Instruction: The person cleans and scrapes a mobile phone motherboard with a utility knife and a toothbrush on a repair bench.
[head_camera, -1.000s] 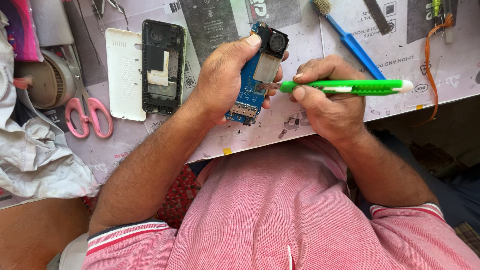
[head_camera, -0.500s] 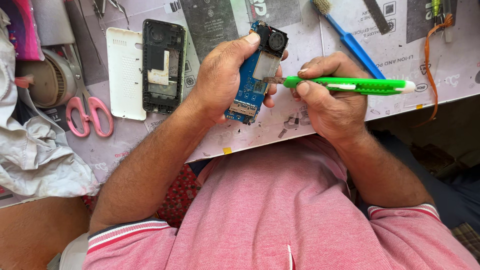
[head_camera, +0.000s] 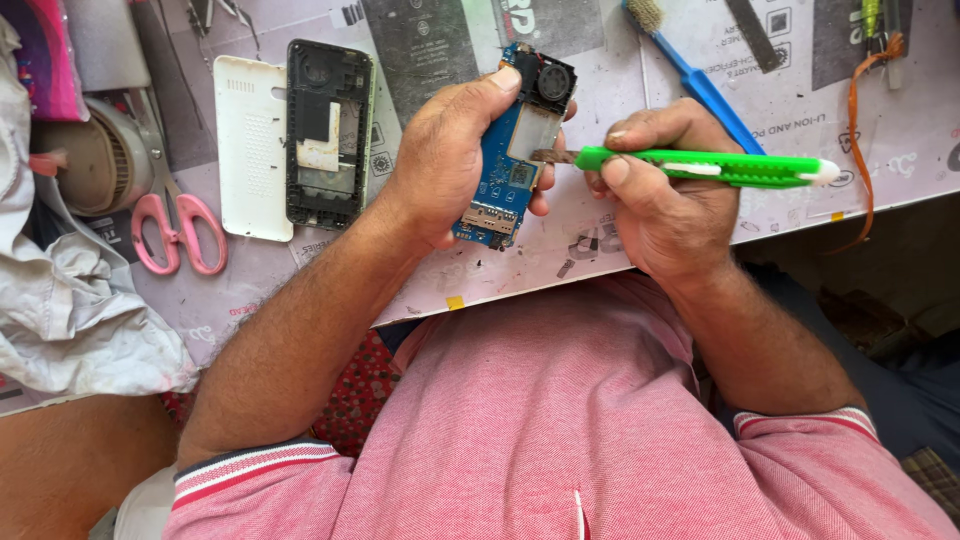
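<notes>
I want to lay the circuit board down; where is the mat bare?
Bare mat lies under the hands, along the near edge. The left side is crowded: white cover, black phone frame, pink scissors, cloth.

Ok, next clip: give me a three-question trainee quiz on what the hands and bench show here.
1. True or false: the left hand holds a blue circuit board.
2. What does the right hand grip?
A. pink scissors
B. green utility knife
C. blue brush
3. Fill in: the black phone frame lies right beside a white ____ on the bench.

Key:
1. True.
2. B: the green utility knife, its blade tip at the board's edge. The pink scissors and blue brush lie untouched.
3. Back cover.
</notes>
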